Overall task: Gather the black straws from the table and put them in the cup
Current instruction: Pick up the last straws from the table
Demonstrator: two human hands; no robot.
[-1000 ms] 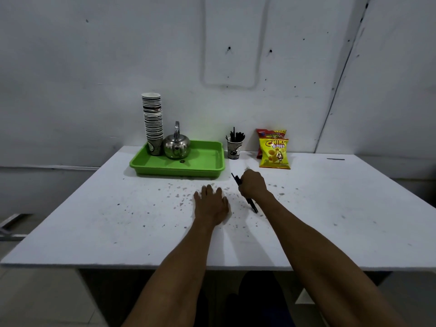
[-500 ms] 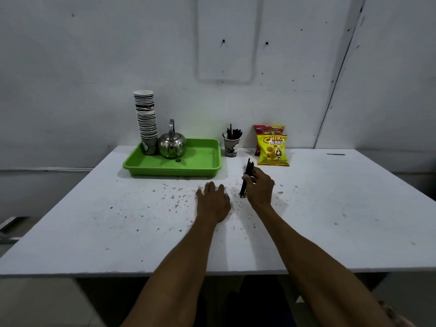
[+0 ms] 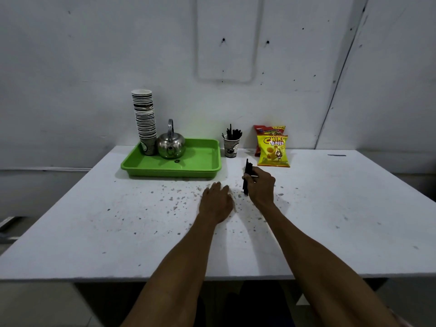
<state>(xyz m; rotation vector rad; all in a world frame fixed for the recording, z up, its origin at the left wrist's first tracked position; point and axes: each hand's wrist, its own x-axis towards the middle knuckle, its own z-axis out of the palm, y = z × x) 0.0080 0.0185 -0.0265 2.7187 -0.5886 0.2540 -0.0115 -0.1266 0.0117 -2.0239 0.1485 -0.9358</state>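
- Right hand (image 3: 260,188) sits just past table centre, fingers wrapped around a bunch of straws (image 3: 247,177), and the bunch stands close to upright.
- The bunch's lower ends point down at the table (image 3: 354,208); whether they touch it, I cannot tell.
- Left hand (image 3: 215,202) lies flat, palm down, fingers together and pointing to 12 o'clock, nothing in it (just beside the right hand, at its 9 o'clock).
- The cup (image 3: 231,148) stands at 11 o'clock from the right hand, near the table's far edge, with more black straws poking out of its top at loose angles.
- Cup and held bunch are apart, clear white table between them.
- Green tray (image 3: 207,167) sits at 9 o'clock from the cup, just beside it.
- On the tray: a steel kettle (image 3: 171,145) and, touching its left side, a tall stack of paper cups (image 3: 144,119).
- Two snack bags (image 3: 272,149) stand at 3 o'clock from the cup, the yellow one in front of the red one.
- Dark specks litter the table around both hands.
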